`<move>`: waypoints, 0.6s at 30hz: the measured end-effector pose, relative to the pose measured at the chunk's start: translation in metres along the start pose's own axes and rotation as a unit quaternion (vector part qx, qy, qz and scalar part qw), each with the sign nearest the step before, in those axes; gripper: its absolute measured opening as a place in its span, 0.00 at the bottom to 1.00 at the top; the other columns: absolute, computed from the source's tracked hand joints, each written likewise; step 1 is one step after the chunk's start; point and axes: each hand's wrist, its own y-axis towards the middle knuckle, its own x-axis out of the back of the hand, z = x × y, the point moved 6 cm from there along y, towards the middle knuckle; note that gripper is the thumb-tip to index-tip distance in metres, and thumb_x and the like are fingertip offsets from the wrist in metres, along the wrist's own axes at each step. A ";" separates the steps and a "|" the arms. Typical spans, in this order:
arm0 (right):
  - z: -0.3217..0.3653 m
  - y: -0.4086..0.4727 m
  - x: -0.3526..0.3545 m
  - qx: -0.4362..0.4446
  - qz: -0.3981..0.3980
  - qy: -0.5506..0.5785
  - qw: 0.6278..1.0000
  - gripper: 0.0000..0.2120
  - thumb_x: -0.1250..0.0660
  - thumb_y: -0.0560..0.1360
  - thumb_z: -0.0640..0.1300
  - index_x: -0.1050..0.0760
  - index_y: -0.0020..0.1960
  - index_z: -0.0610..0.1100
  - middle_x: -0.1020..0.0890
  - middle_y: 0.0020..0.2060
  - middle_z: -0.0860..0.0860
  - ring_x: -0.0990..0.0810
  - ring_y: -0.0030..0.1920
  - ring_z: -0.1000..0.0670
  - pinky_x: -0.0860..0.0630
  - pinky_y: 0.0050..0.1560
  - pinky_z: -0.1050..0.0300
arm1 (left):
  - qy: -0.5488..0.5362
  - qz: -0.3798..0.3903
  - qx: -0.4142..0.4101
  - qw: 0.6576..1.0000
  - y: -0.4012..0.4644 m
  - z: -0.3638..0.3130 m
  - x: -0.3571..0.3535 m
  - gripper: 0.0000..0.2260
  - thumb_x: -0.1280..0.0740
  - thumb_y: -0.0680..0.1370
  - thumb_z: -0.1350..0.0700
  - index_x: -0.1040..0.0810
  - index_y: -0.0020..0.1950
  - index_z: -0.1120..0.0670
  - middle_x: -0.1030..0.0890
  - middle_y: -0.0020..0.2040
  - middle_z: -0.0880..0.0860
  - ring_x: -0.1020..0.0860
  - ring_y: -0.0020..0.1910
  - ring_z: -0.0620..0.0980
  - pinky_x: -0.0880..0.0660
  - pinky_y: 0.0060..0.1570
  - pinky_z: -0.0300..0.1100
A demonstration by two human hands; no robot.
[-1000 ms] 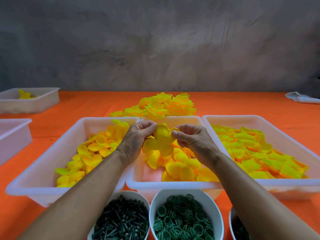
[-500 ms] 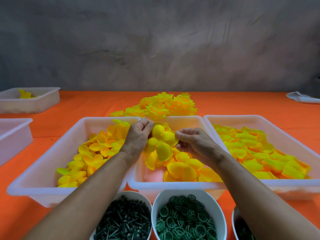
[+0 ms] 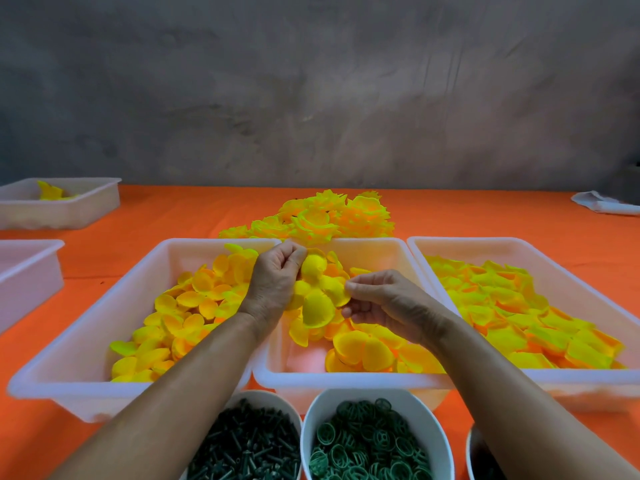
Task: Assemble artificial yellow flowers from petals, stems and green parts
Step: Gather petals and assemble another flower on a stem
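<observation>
Your left hand [image 3: 277, 278] and right hand [image 3: 388, 304] work above the middle white plastic tray [image 3: 349, 381], hemmed by the left petal tray [image 3: 86, 389] and right petal tray [image 3: 588, 386], whose rims touch it. Open orange tablecloth [image 3: 166, 213] lies beyond, around the heap of finished yellow flowers [image 3: 322, 220]. Both hands' curled fingertips pinch the cluster of yellow fabric petals [image 3: 318, 292], the left at its top, the right at its right edge. Since half a second ago, the right hand has dropped lower and the petals hang more spread.
</observation>
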 end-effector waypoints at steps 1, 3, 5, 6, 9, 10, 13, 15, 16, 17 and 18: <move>0.001 0.000 0.000 0.004 -0.002 0.003 1.000 0.03 0.33 0.73 0.38 0.23 0.41 0.39 0.20 0.31 0.46 0.19 0.32 0.52 0.23 0.33 0.63 | 0.007 0.002 -0.007 1.000 0.000 -0.001 -0.001 0.18 0.38 0.80 0.62 0.32 0.30 0.51 0.32 0.23 0.42 0.37 0.26 0.39 0.38 0.28 0.33; 0.007 0.000 -0.001 0.027 0.000 0.032 0.999 0.05 0.32 0.70 0.40 0.22 0.41 0.38 0.20 0.34 0.45 0.20 0.31 0.52 0.23 0.33 0.63 | 0.025 0.017 -0.013 0.999 0.000 -0.001 -0.004 0.17 0.38 0.80 0.63 0.30 0.31 0.52 0.32 0.25 0.42 0.36 0.26 0.38 0.38 0.29 0.32; 0.012 0.000 -0.003 0.050 0.021 0.072 0.996 0.05 0.33 0.69 0.40 0.21 0.40 0.39 0.19 0.35 0.45 0.22 0.31 0.53 0.23 0.33 0.63 | 0.042 0.052 -0.010 0.998 -0.001 -0.001 -0.009 0.14 0.38 0.80 0.63 0.26 0.35 0.54 0.29 0.30 0.44 0.34 0.29 0.38 0.35 0.31 0.35; 0.014 -0.001 -0.004 0.057 0.033 0.086 0.994 0.05 0.33 0.69 0.40 0.20 0.39 0.40 0.19 0.35 0.46 0.22 0.31 0.53 0.24 0.33 0.64 | 0.052 0.069 -0.010 0.996 -0.001 0.000 -0.011 0.12 0.38 0.80 0.63 0.25 0.36 0.55 0.28 0.31 0.46 0.33 0.30 0.38 0.34 0.33 0.36; 0.016 -0.003 -0.007 0.067 0.055 0.098 0.991 0.07 0.34 0.71 0.40 0.19 0.37 0.43 0.19 0.34 0.47 0.23 0.30 0.54 0.25 0.32 0.65 | 0.088 0.098 -0.025 0.991 -0.002 -0.001 -0.015 0.11 0.37 0.79 0.63 0.24 0.38 0.56 0.27 0.32 0.47 0.31 0.31 0.38 0.32 0.36 0.38; 0.017 -0.004 -0.007 0.068 0.054 0.095 0.992 0.07 0.34 0.71 0.41 0.18 0.37 0.43 0.20 0.33 0.47 0.23 0.30 0.55 0.25 0.31 0.65 | 0.091 0.098 -0.025 0.991 -0.002 0.000 -0.015 0.11 0.37 0.79 0.62 0.24 0.38 0.56 0.27 0.32 0.47 0.31 0.32 0.40 0.32 0.37 0.40; 0.018 -0.003 -0.003 0.074 0.016 0.083 0.994 0.07 0.33 0.70 0.42 0.19 0.36 0.42 0.21 0.29 0.49 0.24 0.27 0.56 0.26 0.29 0.66 | 0.074 0.072 -0.016 0.995 -0.001 0.001 -0.010 0.11 0.37 0.80 0.60 0.24 0.37 0.54 0.27 0.32 0.48 0.31 0.34 0.45 0.33 0.38 0.44; 0.018 -0.003 0.004 0.081 -0.024 0.081 0.993 0.07 0.32 0.68 0.43 0.20 0.39 0.39 0.22 0.29 0.48 0.25 0.26 0.56 0.27 0.27 0.67 | 0.072 0.065 -0.017 0.995 -0.001 0.000 -0.009 0.07 0.37 0.79 0.59 0.20 0.45 0.56 0.21 0.39 0.52 0.27 0.39 0.47 0.28 0.42 0.46; 0.018 -0.003 0.007 0.083 -0.045 0.081 0.992 0.08 0.31 0.68 0.43 0.21 0.40 0.38 0.22 0.28 0.48 0.25 0.26 0.56 0.27 0.27 0.67 | 0.075 0.063 -0.018 0.995 -0.002 -0.001 -0.009 0.06 0.36 0.79 0.59 0.20 0.51 0.58 0.20 0.44 0.54 0.24 0.42 0.48 0.26 0.45 0.46; 0.018 -0.003 0.010 0.086 -0.065 0.080 0.991 0.08 0.31 0.67 0.43 0.22 0.39 0.37 0.23 0.28 0.47 0.26 0.25 0.56 0.27 0.27 0.67 | 0.082 0.059 -0.024 0.995 -0.003 -0.003 -0.008 0.08 0.35 0.78 0.58 0.21 0.55 0.58 0.19 0.49 0.55 0.23 0.45 0.48 0.25 0.47 0.42; 0.018 -0.003 0.012 0.090 -0.083 0.080 0.989 0.09 0.30 0.66 0.43 0.23 0.39 0.37 0.24 0.28 0.47 0.26 0.25 0.56 0.27 0.27 0.67 | 0.096 0.051 -0.038 0.993 -0.003 -0.006 -0.007 0.11 0.33 0.77 0.57 0.22 0.58 0.58 0.20 0.51 0.54 0.23 0.46 0.48 0.26 0.47 0.37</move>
